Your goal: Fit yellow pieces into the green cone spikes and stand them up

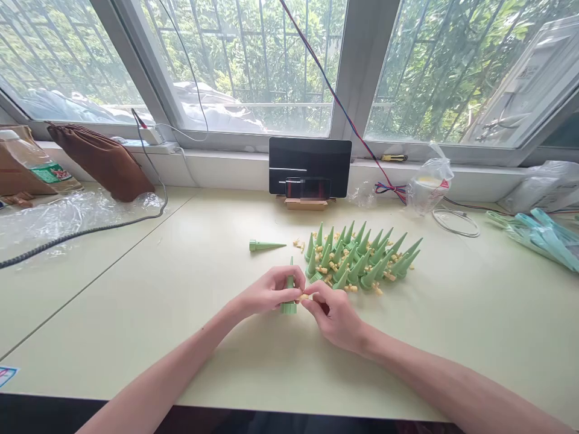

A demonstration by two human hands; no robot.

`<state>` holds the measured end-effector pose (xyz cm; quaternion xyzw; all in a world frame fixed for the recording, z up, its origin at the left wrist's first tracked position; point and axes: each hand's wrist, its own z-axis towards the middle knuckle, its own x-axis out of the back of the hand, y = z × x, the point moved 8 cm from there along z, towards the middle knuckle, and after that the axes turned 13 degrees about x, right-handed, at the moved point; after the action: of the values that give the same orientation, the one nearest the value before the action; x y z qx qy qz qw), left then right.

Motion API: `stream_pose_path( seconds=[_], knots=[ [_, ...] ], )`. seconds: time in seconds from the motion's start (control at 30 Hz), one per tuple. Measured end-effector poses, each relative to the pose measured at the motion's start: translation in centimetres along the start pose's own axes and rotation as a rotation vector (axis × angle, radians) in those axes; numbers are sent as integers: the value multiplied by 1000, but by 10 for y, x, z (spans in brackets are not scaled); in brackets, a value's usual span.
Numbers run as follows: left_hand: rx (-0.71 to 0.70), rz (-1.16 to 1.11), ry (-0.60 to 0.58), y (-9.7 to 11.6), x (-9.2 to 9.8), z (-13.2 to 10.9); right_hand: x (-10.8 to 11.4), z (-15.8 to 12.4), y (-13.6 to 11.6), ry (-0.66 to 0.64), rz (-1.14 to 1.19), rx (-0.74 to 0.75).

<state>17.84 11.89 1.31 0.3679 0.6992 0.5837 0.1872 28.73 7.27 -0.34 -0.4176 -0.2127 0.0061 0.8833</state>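
Note:
Near the front middle of the table, my left hand [275, 290] is closed round an upright green cone [289, 308], its tip showing above the fingers. My right hand [337, 314] pinches a small yellow piece [304, 296] against the side of that cone. Behind and to the right stands a group of several green cones [357, 265], many with small yellow pieces at their bases. Another green cone [266, 245] lies on its side beyond my left hand, with a few loose yellow pieces [298, 245] to its right.
A black tablet [310, 158] and a phone [316, 188] stand at the back on a cardboard holder. A brown pouch [102, 160], bottle [45, 169] and dark cable [90, 230] are left; a bagged cup [427, 187], white cable [456, 223] and turquoise straps [543, 238] are right.

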Motion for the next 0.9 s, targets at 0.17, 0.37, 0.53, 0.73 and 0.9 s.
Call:
stream_pose_path(
  seconds=[0.17,0.37,0.53,0.73,0.9],
  knots=[
    [2,32,-11,-4,0,1,0,2,-4,-13,1,17],
    [-6,33,-16,-3,-2,0,1,3,-6,-19,-18,30],
    [14,-26,11,1,0,0,2,1,-1,16,-15,-10],
    [24,-38,35,3,2,0,1,0,1,18,-11,8],
    [8,-25,21,4,1,0,1,1,-1,4,-1,19]
  ],
)
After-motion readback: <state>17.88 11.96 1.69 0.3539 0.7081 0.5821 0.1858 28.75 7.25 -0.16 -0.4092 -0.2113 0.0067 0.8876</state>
